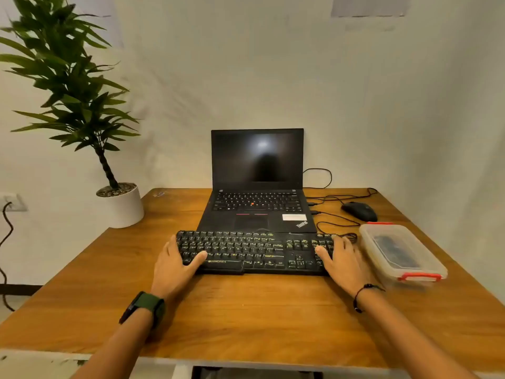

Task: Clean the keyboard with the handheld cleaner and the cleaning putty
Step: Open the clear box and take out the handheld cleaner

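Observation:
A black keyboard (254,251) with yellow-lettered keys lies across the middle of the wooden table (246,310), just in front of a laptop. My left hand (175,263) holds its left end, thumb on the keys and fingers wrapped round the edge. At the right end my right hand (341,261) grips the keyboard the same way, thumb on the number pad. A clear plastic box (401,251) with red clips stands to the right, lid on, with dark items inside that I cannot make out. No cleaner or putty is visible outside it.
An open black laptop (257,187) with a dark screen sits behind the keyboard. A black mouse (359,210) and loose cables (336,217) lie at the back right. A potted plant (120,203) stands off the table's back left corner.

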